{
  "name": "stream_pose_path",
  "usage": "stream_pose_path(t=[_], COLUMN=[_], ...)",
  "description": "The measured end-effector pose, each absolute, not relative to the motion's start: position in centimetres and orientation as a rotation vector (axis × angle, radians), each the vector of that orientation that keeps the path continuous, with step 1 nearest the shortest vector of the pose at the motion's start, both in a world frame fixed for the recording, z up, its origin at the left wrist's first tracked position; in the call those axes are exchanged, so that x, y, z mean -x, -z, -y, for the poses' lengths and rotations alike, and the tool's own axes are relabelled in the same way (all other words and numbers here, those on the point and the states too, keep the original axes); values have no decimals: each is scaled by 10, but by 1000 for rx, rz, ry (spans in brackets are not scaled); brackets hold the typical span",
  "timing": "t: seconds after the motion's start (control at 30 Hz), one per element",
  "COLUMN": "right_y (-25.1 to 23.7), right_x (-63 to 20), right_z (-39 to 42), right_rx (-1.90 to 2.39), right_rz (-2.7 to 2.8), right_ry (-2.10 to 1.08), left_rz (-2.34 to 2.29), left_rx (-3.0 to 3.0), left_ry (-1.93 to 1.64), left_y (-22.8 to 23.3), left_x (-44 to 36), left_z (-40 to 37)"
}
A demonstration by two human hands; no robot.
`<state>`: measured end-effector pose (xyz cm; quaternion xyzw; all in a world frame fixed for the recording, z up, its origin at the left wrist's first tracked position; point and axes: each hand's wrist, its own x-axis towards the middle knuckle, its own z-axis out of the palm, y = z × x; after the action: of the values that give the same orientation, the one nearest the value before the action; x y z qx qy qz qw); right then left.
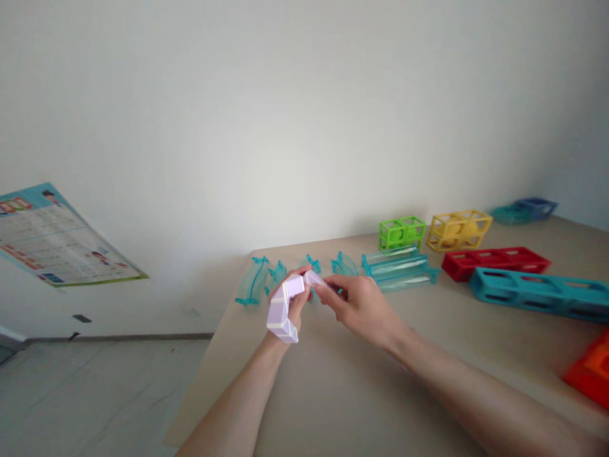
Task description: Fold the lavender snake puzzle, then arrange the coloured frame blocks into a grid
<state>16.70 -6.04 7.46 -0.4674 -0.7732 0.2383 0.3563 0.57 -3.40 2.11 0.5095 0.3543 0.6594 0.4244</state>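
While both hands meet above the surface (333,393), a lilac snake puzzle with white edges (277,314) is held between them, raised off the surface near its left end. The left hand (297,307), partly hidden behind the puzzle, is closed on it, and the right hand (358,299) pinches the puzzle's upper right end between thumb and fingers. From there the segments bend leftward and down in an angular curve, the lower end lying in front of the left wrist. Behind the hands, small translucent teal plastic pieces (254,280) lie in a loose row, and just right of them longer translucent teal tubes (399,266) lie side by side. Farther back, a green openwork block (402,233) stands near a yellow openwork block (459,230), both close to the wall (285,127). To the right, a red frame block (495,263) lies just behind a long teal-blue frame block (542,293), and a blurred orange-red piece (592,371) is cut off at the picture's edge. On the wall at left hangs a printed poster (66,238).
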Motion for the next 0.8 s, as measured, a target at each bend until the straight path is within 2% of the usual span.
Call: stream_pose_path(t=[0.13, 0.47, 0.8], right_y=[-73, -60, -53], right_x=[-168, -156, -154], right_z=[56, 61, 55], right_rx=[1146, 1035, 994], right_rz=[1930, 1823, 1579], right_ry=[-950, -1060, -1280], left_rz=[-827, -649, -730], left_rx=[-1248, -961, -1153], left_ry=[-1622, -1527, -1605], left_y=[-24, -34, -31], left_x=[-4, -6, -3], left_z=[34, 37, 34])
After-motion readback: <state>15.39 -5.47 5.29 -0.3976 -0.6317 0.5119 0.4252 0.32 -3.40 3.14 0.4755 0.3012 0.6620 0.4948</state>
